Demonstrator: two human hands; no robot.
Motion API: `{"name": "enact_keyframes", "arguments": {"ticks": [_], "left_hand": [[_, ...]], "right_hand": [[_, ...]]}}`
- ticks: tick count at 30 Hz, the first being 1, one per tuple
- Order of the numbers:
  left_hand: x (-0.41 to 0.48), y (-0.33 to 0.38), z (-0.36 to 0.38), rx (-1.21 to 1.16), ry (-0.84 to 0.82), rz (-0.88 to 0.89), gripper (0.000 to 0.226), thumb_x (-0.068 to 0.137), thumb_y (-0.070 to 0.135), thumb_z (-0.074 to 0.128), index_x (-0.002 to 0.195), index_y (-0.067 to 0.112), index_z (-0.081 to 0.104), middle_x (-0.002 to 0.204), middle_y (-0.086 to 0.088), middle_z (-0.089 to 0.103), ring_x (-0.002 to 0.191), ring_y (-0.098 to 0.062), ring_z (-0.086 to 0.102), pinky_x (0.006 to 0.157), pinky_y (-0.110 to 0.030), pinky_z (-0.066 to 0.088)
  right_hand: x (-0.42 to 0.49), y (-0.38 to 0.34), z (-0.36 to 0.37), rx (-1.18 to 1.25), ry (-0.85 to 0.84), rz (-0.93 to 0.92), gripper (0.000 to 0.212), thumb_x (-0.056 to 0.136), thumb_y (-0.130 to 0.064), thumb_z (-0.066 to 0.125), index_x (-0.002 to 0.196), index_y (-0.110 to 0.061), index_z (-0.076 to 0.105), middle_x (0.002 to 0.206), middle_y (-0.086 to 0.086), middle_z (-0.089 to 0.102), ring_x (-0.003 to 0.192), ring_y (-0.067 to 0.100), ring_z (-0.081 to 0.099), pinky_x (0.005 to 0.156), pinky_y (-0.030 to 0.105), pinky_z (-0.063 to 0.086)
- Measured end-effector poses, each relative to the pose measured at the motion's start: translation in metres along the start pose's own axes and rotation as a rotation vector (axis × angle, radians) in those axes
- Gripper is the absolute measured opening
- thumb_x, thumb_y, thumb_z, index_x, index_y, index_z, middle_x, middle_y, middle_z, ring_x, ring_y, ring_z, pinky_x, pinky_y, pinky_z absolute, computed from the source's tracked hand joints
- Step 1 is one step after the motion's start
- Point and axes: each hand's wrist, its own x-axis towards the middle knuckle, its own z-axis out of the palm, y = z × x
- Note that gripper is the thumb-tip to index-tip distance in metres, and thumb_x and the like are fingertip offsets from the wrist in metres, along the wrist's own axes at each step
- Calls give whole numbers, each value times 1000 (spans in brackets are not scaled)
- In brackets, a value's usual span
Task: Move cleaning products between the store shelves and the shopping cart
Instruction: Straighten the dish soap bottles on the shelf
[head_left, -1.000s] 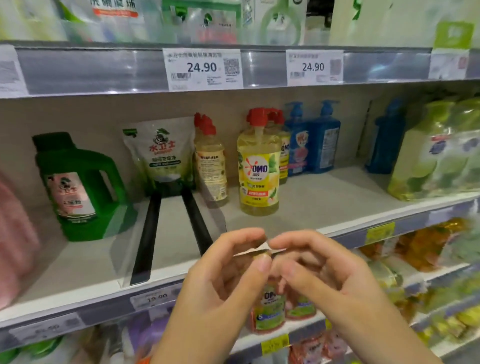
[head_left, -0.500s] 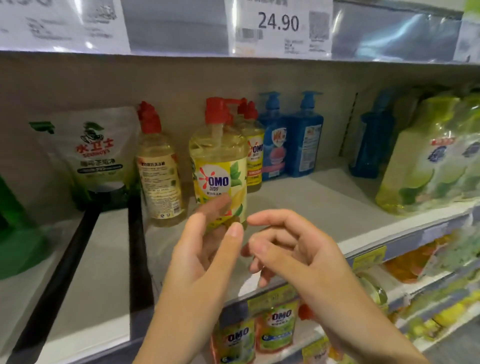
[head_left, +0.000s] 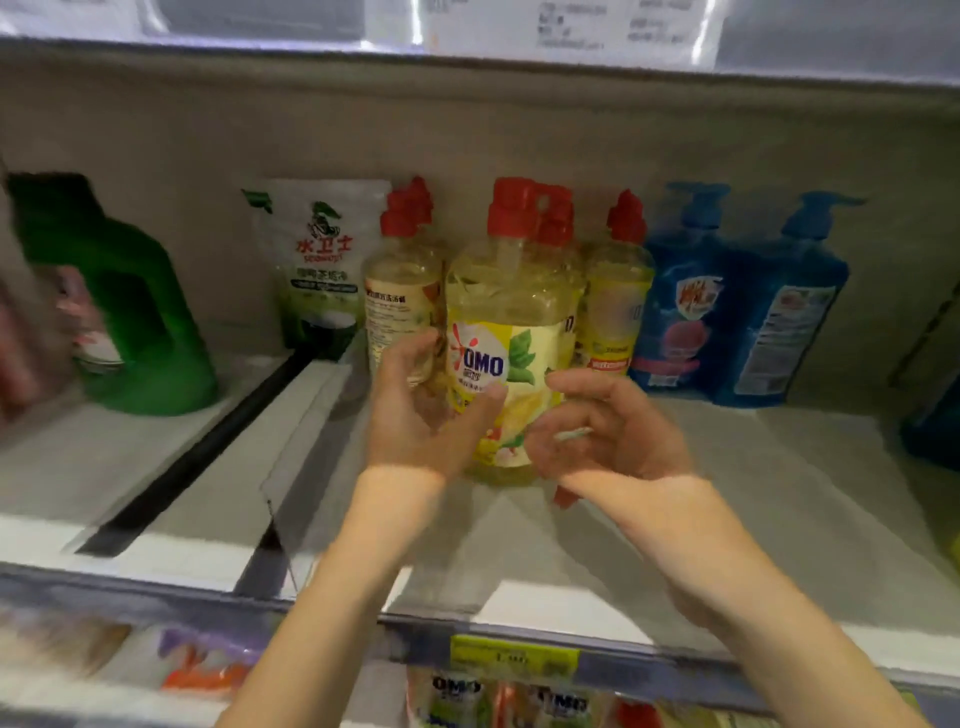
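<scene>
Change: both hands, together in front of the shelf (head_left: 779, 493) a second ago, now reach in.
Left hand (head_left: 415, 415): grip curls round the front OMO dish-soap bottle (head_left: 511, 353), thumb on its label.
Right hand (head_left: 613, 441): just beside the bottle, fingers curled on a small white slip (head_left: 571, 434).
Bottle: upright on the shelf, not yet lifted.
Meaning: a pick for the cart is likely starting.

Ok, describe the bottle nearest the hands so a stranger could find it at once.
Look at the grey middle shelf, in the cluster of red-capped bottles between the white pouch and the blue pump bottles. It is the yellow bottle standing furthest forward, the only one there with its OMO logo in full view.
</scene>
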Motion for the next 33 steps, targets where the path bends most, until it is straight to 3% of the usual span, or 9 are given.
{"name": "enact_keyframes", "arguments": {"ticks": [4, 7, 9, 11, 14, 17, 22, 28, 33], "left_hand": [[20, -22, -4, 185, 6, -105, 105, 52, 61, 77, 141, 22, 37, 140, 5, 47, 122, -7, 51, 101, -31, 47], [32, -29, -3, 138, -104, -146, 104, 58, 55, 84, 144, 24, 34, 137, 6, 53, 120, -7, 55, 101, -35, 49], [38, -35, -1, 82, -197, -193, 99, 61, 51, 84, 142, 22, 37, 131, 4, 60, 118, -10, 59, 100, -40, 50], [41, -40, 0, 73, -246, -237, 96, 58, 55, 80, 140, 22, 41, 128, 3, 63, 117, -14, 61, 101, -44, 48], [45, -43, 1, 98, -248, -256, 99, 51, 57, 79, 136, 20, 44, 124, 2, 65, 114, -14, 62, 100, -43, 50], [46, -42, 3, 152, -236, -267, 100, 51, 54, 87, 133, 17, 42, 120, 3, 66, 111, -13, 63, 94, -36, 53], [33, -35, 16, 225, -221, -274, 96, 42, 57, 87, 118, 22, 41, 116, 7, 61, 103, -1, 61, 83, -21, 53], [11, -24, 50, 136, -272, -305, 75, 60, 19, 91, 106, 19, 32, 98, 9, 56, 74, 12, 62, 61, -9, 49], [-11, -10, 71, 187, -354, -326, 96, 32, 57, 83, 108, 32, 30, 101, 17, 61, 90, 4, 62, 78, -22, 54]], "right_hand": [[16, 1, -11, -58, 5, 47, 66, 60, -25, 80, 118, -29, 49, 106, 3, 58, 86, 18, 59, 62, 20, 53], [38, 19, -12, -157, 52, 69, 80, 65, -11, 86, 125, -30, 36, 118, -6, 48, 99, 9, 54, 69, 11, 51], [52, 32, -11, -228, 43, 65, 90, 62, -13, 90, 130, -28, 32, 130, -4, 44, 113, 11, 52, 88, 20, 51], [62, 40, -11, -191, 25, 68, 95, 60, -9, 91, 132, -26, 31, 133, -2, 46, 119, 12, 54, 94, 31, 52], [71, 45, -11, -121, -38, 75, 95, 63, 1, 87, 135, -21, 30, 121, -10, 57, 105, -5, 61, 86, 22, 55], [72, 50, -12, -84, -114, 97, 92, 65, 3, 85, 136, -21, 31, 125, -6, 61, 108, 3, 64, 89, 28, 56], [60, 44, -25, -160, -79, 83, 88, 66, 2, 84, 135, -24, 35, 123, -10, 63, 101, -7, 63, 74, 12, 53], [30, 29, -57, -233, -60, 93, 84, 62, -10, 87, 129, -37, 43, 104, -32, 67, 94, -11, 63, 70, 8, 50], [3, 19, -83, -302, -1, 144, 81, 59, -21, 89, 123, -44, 45, 106, -34, 65, 95, -13, 61, 66, 8, 50]]}}
